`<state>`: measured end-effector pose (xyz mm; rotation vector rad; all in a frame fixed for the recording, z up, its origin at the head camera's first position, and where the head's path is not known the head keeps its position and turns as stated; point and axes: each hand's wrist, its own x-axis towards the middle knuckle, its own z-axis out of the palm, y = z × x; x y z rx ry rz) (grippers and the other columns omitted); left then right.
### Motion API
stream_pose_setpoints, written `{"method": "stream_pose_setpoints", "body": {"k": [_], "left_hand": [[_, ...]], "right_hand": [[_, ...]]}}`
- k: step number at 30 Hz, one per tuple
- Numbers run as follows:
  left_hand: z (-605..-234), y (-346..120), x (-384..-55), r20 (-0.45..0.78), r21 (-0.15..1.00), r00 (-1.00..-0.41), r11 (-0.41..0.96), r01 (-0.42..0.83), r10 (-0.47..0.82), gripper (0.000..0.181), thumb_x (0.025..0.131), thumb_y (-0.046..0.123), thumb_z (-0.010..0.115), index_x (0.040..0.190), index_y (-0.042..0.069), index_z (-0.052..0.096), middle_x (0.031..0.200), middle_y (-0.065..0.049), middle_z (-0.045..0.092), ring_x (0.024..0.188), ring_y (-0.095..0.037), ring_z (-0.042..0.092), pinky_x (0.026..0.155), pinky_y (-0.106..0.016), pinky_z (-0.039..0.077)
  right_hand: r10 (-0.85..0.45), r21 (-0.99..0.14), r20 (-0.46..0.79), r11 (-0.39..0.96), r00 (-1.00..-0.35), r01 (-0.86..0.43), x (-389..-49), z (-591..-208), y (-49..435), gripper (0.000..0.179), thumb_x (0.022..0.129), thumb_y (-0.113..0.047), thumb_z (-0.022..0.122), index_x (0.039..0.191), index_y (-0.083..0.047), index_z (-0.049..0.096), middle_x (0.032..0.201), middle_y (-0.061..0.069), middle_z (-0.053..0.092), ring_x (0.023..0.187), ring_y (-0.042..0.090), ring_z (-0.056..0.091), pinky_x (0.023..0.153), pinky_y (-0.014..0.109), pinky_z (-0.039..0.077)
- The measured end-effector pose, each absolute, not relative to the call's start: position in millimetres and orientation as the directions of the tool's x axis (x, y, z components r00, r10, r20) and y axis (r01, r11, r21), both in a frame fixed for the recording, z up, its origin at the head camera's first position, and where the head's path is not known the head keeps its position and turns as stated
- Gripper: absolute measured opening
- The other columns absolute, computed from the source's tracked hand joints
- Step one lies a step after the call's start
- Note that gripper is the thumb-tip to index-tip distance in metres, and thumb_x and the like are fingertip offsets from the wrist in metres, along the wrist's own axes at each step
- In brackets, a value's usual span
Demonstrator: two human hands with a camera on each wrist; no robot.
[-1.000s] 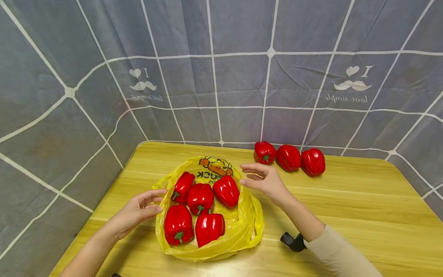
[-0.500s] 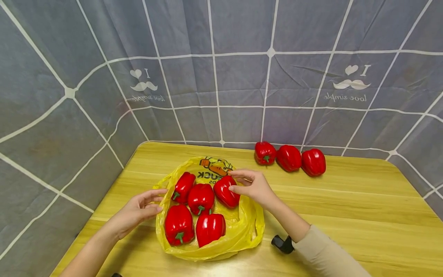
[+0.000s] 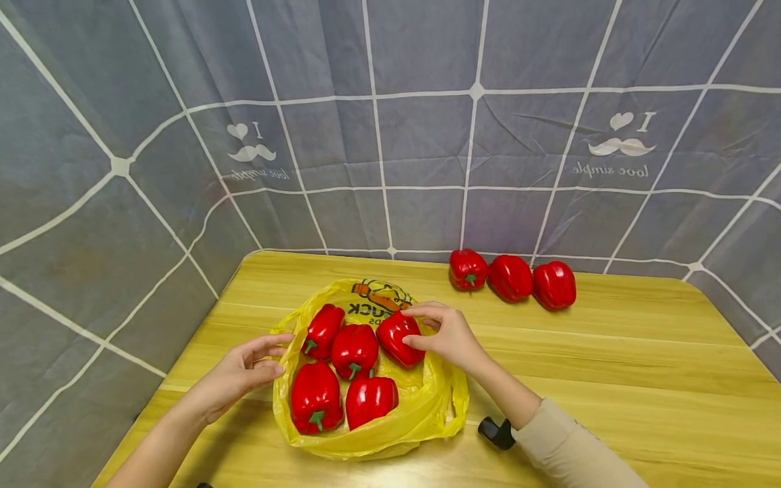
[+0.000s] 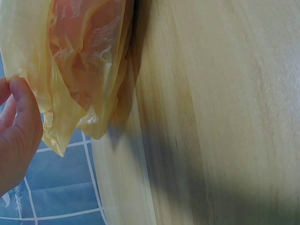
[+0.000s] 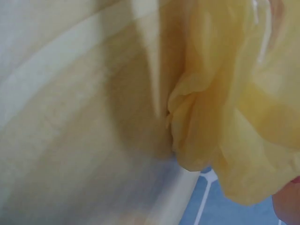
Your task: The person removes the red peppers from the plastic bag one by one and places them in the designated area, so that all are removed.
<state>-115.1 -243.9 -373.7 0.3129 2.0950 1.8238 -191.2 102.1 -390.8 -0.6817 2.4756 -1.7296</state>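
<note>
My right hand [image 3: 448, 339] has come in over the rim of the yellow bag [image 3: 427, 410], and its thumb and fingers now clasp the pepper [image 3: 393, 333] on that side; I judge handling turns to this one. It lies within the bag, between thumb and fingertips. My left hand [image 3: 251, 369] touches the opposite side; pinching or not, I cannot tell.

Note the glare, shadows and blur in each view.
Head view: fairly sharp, with small white highlights on the glossy red bell peppers and a pale sheen on the wood-grain tabletop near the bottom edge; left wrist view: muted, a broad soft shadow across the wood-grain tabletop; right wrist view: blurriest, with the yellow plastic bag and the wood-grain tabletop both soft.
</note>
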Motion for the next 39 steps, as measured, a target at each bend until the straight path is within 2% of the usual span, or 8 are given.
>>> {"method": "stream_pose_setpoints", "body": {"k": [9,20,23,29,39], "left_hand": [[-375,-244,-114,-0.126,0.984,-0.919,0.167,-0.067,0.372,0.045,0.09,0.006,0.059,0.133,0.005,0.047,0.112,-0.008,0.05,0.094,-0.01,0.057,0.079,-0.024,0.05],[-376,-244,-113,-0.107,0.986,-0.921,0.163,-0.048,0.376,0.046,0.09,0.006,0.058,0.134,0.002,0.045,0.111,-0.007,0.05,0.093,-0.01,0.057,0.078,-0.024,0.051],[-377,-244,-113,-0.103,0.986,-0.918,0.16,-0.045,0.382,0.045,0.09,0.005,0.058,0.134,0.004,0.046,0.111,-0.007,0.051,0.093,-0.011,0.058,0.077,-0.024,0.051],[-377,-244,-114,-0.095,0.987,-0.914,0.159,-0.034,0.395,0.047,0.09,0.005,0.057,0.135,0.0,0.043,0.112,-0.009,0.051,0.093,-0.011,0.058,0.077,-0.025,0.051],[-377,-244,-115,-0.088,0.99,-0.909,0.138,-0.035,0.406,0.044,0.091,0.004,0.057,0.133,0.006,0.047,0.111,-0.007,0.052,0.092,-0.01,0.059,0.076,-0.024,0.051]], "right_hand": [[-0.392,-0.874,0.217,0.329,-0.894,-0.357,-190,-399,98,0.04,0.073,-0.01,0.08,0.111,-0.007,0.069,0.114,0.008,0.06,0.108,0.026,0.055,0.093,0.038,0.045],[-0.406,-0.805,0.235,0.427,-0.883,-0.411,-188,-409,90,0.049,0.066,-0.013,0.085,0.112,-0.008,0.068,0.118,0.01,0.056,0.107,0.027,0.054,0.086,0.038,0.05],[-0.405,-0.788,0.241,0.449,-0.882,-0.421,-188,-409,89,0.052,0.065,-0.015,0.086,0.113,-0.01,0.068,0.12,0.009,0.055,0.107,0.026,0.054,0.085,0.037,0.051],[-0.395,-0.761,0.242,0.489,-0.886,-0.426,-187,-407,87,0.054,0.063,-0.016,0.087,0.112,-0.013,0.068,0.121,0.009,0.055,0.106,0.027,0.055,0.081,0.038,0.052],[-0.397,-0.734,0.242,0.521,-0.885,-0.435,-187,-405,85,0.058,0.061,-0.013,0.086,0.115,-0.012,0.065,0.121,0.009,0.056,0.106,0.028,0.055,0.083,0.042,0.05]]}}
